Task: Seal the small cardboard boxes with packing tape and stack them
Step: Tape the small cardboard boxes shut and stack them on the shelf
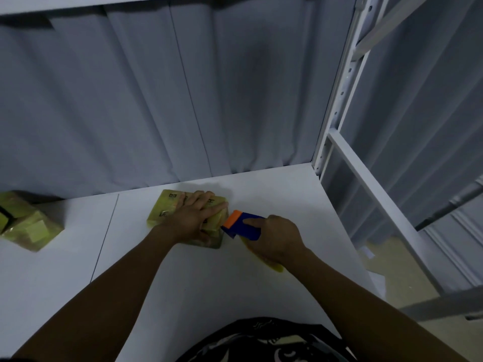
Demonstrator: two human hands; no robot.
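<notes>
Cardboard box (170, 207), small, flat and tape-glossy, lies on the smooth white table (156, 270) under the left hand (193, 218), whose straight fingers press its top. Just right, the right hand (277, 240) curls round a blue plastic tape dispenser (249, 226), its orange nose touching the box's edge. Other taped boxes (28, 226) sit well left of both hands.

This looks like my packing storeroom: slotted white rack (339, 100) at right, grey curtain (156, 100), taped boxes (26, 223) on my desk (183, 278).
</notes>
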